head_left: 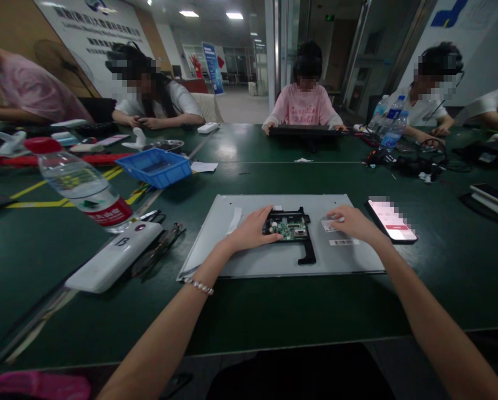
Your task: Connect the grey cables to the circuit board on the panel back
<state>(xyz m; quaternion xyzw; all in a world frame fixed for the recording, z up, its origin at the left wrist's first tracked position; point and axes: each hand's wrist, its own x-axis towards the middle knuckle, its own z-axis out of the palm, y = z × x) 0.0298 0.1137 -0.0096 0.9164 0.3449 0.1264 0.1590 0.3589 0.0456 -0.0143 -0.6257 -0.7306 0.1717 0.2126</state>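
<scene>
A flat grey-white panel (253, 261) lies on the green table in front of me. On its middle rests a black plastic bracket (308, 253) with a green circuit board (290, 228) set in it. My left hand (253, 229) grips the left side of the bracket, thumb at the near edge and fingers at the far one. To the right of the board, my right hand (349, 222) has its fingertips pinched together just over a pale label (328, 225) on the panel. Whatever those fingertips hold is too small to make out. A barcode sticker (344, 242) sits just below them.
A lit phone (392, 220) lies right of the panel. On the left are a white power bank (115, 258), glasses (157, 250), a tilted-looking water bottle (80, 186) and a blue bin (154, 167). Across the table, a person holds a dark flat panel (307, 131); others sit alongside.
</scene>
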